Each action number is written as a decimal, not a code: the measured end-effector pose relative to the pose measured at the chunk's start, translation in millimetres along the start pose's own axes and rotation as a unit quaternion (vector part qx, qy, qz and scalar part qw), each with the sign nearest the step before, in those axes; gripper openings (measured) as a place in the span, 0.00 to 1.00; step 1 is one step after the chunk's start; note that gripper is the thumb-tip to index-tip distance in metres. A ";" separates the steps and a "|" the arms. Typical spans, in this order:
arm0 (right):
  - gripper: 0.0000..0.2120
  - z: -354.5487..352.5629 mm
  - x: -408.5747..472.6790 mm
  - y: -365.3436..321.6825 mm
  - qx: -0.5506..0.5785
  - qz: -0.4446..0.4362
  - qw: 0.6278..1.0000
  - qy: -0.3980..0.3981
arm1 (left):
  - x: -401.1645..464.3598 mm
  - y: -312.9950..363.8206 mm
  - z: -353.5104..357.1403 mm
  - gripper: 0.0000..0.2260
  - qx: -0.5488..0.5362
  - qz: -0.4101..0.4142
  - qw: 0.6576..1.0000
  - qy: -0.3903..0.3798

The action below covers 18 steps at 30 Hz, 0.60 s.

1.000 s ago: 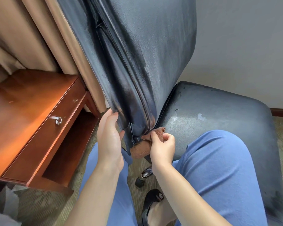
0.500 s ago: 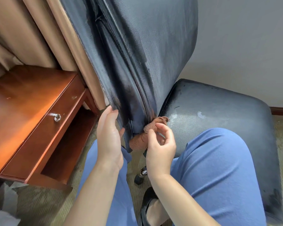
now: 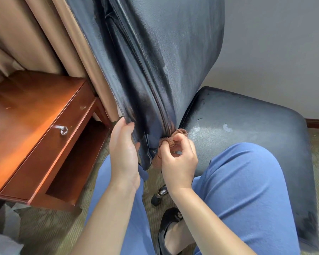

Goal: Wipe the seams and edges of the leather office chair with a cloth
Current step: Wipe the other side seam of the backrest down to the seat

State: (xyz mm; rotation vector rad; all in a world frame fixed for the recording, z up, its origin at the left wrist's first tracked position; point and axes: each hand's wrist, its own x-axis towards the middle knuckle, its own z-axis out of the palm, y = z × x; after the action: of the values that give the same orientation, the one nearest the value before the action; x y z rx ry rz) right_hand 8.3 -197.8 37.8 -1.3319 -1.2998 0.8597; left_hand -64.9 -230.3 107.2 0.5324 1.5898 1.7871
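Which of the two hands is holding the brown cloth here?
The right hand pinches the brown cloth at the base of the chair backrest. The left hand holds no cloth and rests on the backrest's lower edge.

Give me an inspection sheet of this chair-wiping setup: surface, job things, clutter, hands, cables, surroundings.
Surface: patterned carpet; no work table in use.
Job's things: dark leather chair, backrest upright, its leather scuffed; seat shows chipped pale spots. Brown cloth bunched at the bottom of the backrest seam, where backrest meets seat.
Clutter: nothing seen.
Hands: left hand rests on the backrest's lower edge, fingers fairly straight; right hand pinches the cloth against the seam.
Cables: nothing seen.
Surroundings: wooden desk with a drawer and metal knob at left, beige curtain behind it, grey wall at right; person's blue trousers and black shoe below.
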 end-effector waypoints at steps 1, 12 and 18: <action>0.07 0.1 0.6 -0.1 -0.003 0.000 1.000 -0.001 | 0.7 -0.8 -0.3 0.13 0.002 0.000 1.000 0.000; 0.09 4.4 -1.6 4.0 0.025 0.068 0.997 -0.011 | 8.5 -9.5 -7.4 0.15 -0.005 -0.018 1.000 -0.002; 0.06 9.0 -3.1 9.9 0.051 0.114 0.992 -0.015 | 11.7 -12.9 -9.2 0.16 -0.003 -0.022 1.000 -0.002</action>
State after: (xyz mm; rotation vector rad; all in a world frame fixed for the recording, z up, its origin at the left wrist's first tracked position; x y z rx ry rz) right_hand 1.4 -197.9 25.9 -1.4077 -1.1248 1.0932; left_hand -76.6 -228.1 91.5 0.4944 1.5803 1.7559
